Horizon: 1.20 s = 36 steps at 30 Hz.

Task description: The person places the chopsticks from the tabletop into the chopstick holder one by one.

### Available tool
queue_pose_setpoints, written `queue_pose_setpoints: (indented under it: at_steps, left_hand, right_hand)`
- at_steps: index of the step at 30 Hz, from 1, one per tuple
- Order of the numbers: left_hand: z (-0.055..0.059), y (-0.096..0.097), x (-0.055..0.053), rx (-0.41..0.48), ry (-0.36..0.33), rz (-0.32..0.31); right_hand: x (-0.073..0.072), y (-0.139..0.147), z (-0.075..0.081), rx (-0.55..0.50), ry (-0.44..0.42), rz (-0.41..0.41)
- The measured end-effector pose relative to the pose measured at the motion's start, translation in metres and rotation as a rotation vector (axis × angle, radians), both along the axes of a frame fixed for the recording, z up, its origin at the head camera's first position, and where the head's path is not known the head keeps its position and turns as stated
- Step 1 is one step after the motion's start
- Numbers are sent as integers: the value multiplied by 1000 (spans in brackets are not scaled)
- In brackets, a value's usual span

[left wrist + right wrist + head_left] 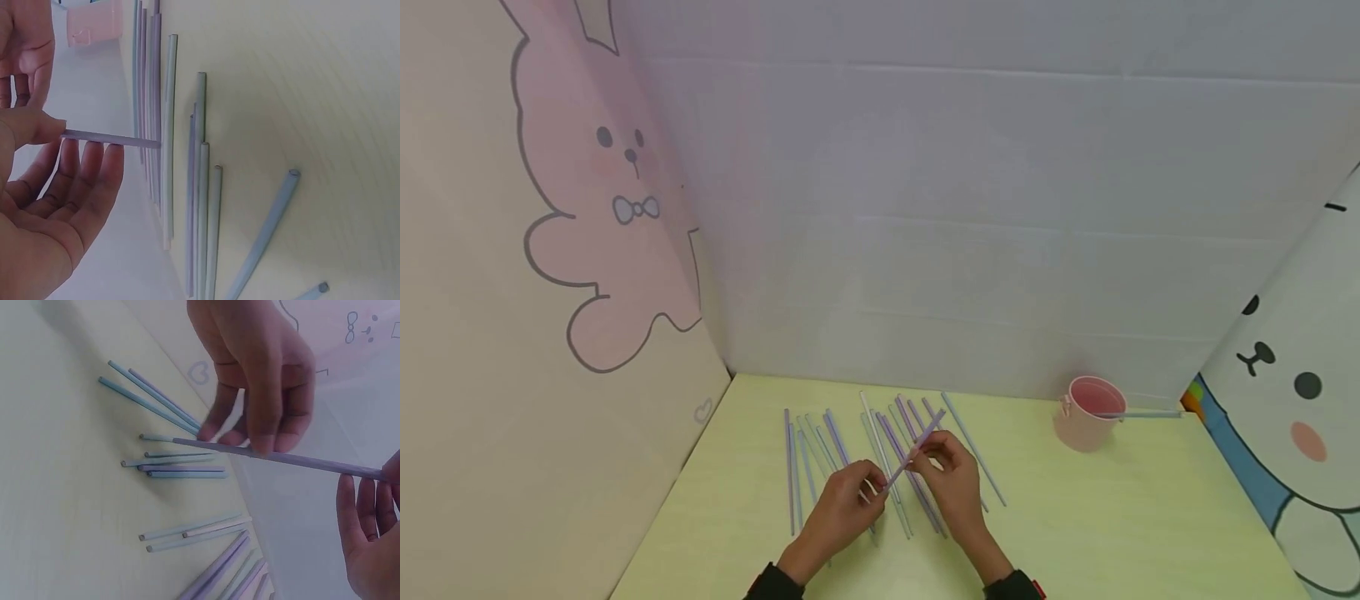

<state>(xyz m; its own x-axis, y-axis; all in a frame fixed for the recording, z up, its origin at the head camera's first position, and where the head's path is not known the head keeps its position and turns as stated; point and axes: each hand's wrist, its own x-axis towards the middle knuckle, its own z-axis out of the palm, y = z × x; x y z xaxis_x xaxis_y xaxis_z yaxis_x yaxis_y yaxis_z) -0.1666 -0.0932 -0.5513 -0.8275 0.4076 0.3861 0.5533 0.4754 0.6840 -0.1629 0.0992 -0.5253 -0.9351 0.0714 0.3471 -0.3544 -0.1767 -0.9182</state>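
Between the two hands a thin purple straw [900,469] is held above the table, slanting up to the right. My left hand [846,504] pinches it near its lower end between thumb and fingers. My right hand [953,487] pinches it further up, and its upper end sticks out past those fingers. In the right wrist view the right hand [372,540] has the straw between thumb and fingertips. Beneath and behind the hands lie several loose straws in purple, blue and pale green, among them a blue straw [973,448]; the hands partly hide others.
A small pink bucket [1078,432] stands on the pale yellow table [1075,525] at the back right. A blue straw [1150,414] leans in it and sticks out to the right. Cloth walls with cartoon animals border the table at the back and sides.
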Motion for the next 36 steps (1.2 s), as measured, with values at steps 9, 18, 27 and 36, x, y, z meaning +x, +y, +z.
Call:
queue_pose_setpoints:
  at_steps: [9, 18, 27, 36]
  left_hand:
    - [-19, -37, -2, -46, -42, 133]
    - [-23, -86, -13, -79, -59, 401]
    - [-30, -108, -17, -118, -78, 522]
    - [-38, -106, -21, -205, -73, 558]
  right_hand:
    - [-16, 39, 10, -1, 103, -141]
    - [-25, 87, 20, 11, 133, -272]
    - [-24, 130, 31, -45, 153, -371]
    - [-28, 169, 66, -9, 185, -537]
